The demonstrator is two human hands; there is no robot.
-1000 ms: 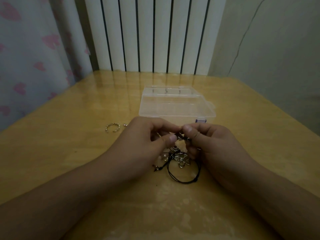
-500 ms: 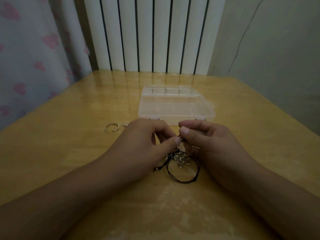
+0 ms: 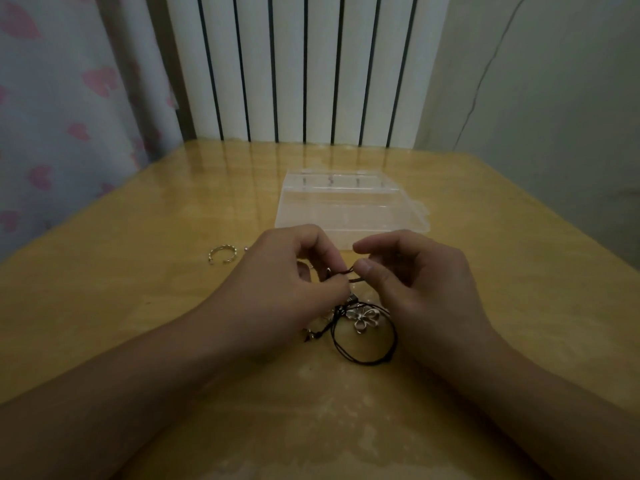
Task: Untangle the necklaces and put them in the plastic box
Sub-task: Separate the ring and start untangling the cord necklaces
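Clear plastic box (image 3: pixel 349 209) lies closed behind both hands, left hand (image 3: pixel 287 289) and right hand (image 3: pixel 426 289) pinching black cord (image 3: pixel 349 273).

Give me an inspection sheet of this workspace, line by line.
Surface: glossy wooden table, worn patch near the front edge.
Job's things: black cord necklace with flower pendant, tangled; plastic box behind, lid shut.
Clutter: open metal ring to the left.
Grippers: left hand and right hand both pinch the cord.
Cables: thin line on the right wall, cable or crack unclear.
Surroundings: heart-print curtain, white radiator.
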